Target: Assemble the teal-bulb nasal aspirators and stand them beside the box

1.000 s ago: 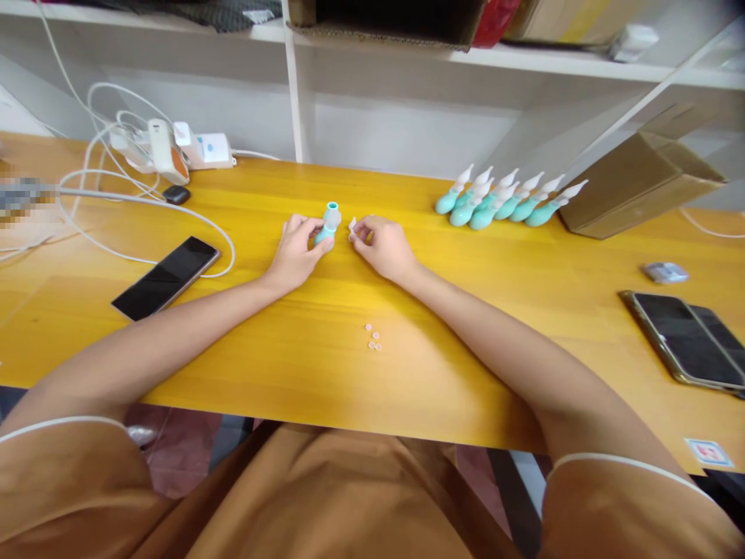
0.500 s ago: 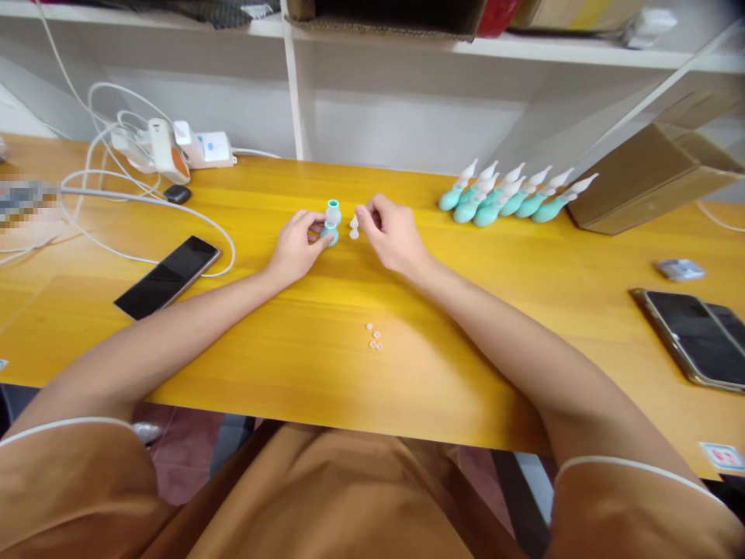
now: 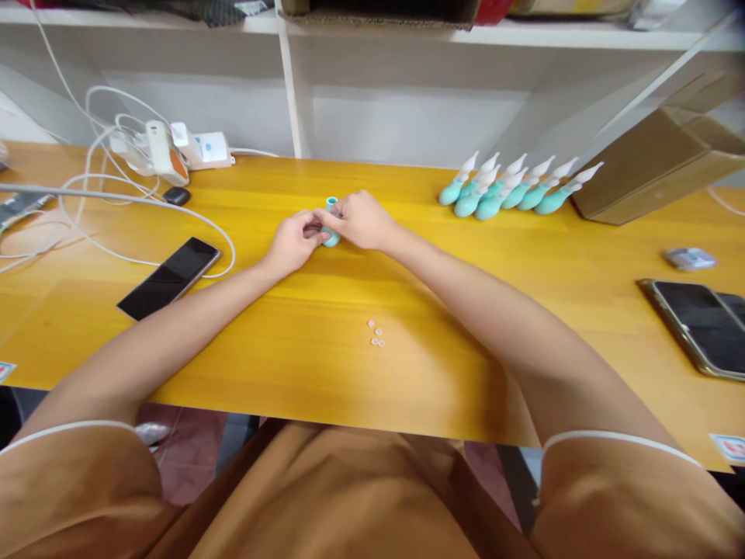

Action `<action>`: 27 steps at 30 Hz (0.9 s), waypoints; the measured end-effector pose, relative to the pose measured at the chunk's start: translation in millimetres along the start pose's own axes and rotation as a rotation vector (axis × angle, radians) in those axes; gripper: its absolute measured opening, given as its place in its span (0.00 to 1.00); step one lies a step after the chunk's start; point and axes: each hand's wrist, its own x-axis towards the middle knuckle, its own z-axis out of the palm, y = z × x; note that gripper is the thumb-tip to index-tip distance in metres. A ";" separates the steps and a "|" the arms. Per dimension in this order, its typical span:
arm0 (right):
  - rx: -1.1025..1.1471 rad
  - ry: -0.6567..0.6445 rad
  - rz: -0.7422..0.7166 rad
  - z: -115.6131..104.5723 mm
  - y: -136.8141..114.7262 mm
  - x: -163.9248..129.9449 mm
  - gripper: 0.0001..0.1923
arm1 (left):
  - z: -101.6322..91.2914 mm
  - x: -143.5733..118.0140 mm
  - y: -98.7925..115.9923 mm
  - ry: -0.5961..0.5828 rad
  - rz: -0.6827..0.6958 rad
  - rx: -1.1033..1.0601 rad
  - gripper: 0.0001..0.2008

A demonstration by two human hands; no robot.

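My left hand [image 3: 296, 237] is closed around the lower part of a teal bulb syringe body [image 3: 330, 237], which stands upright on the wooden table. The body's open top rim points up. My right hand [image 3: 362, 219] reaches in from the other side, its thumb and fingers closed against the neck of the same body and covering much of it. No white tip piece shows around the hands. Nearer to me on the table lie several small pale rings [image 3: 376, 334]. To the right stands a group of teal bulb syringes [image 3: 506, 190] with white pointed tips.
A phone [image 3: 168, 278] and a white cable lie left, with a power strip and chargers [image 3: 203, 149] behind. Right are a cardboard box [image 3: 646, 167], a small clear packet [image 3: 689, 258] and more phones [image 3: 698, 322]. White shelving [image 3: 372, 116] rises along the back.
My right hand has moved left onto the syringe body's neck. The small white tip piece that was by its fingers is now out of sight. My left hand keeps its hold.
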 end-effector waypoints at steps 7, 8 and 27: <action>0.280 0.119 0.135 18.8 5.1 -12.3 0.40 | 1.0 -2.5 8.9 -0.029 0.045 0.102 0.11; 0.285 0.135 0.131 20.4 5.0 -13.8 0.41 | 1.2 -3.5 10.4 -0.034 0.058 0.124 0.10; 0.321 0.046 0.200 18.4 13.3 -4.3 0.32 | 0.0 -1.9 20.1 -0.043 0.077 0.267 0.06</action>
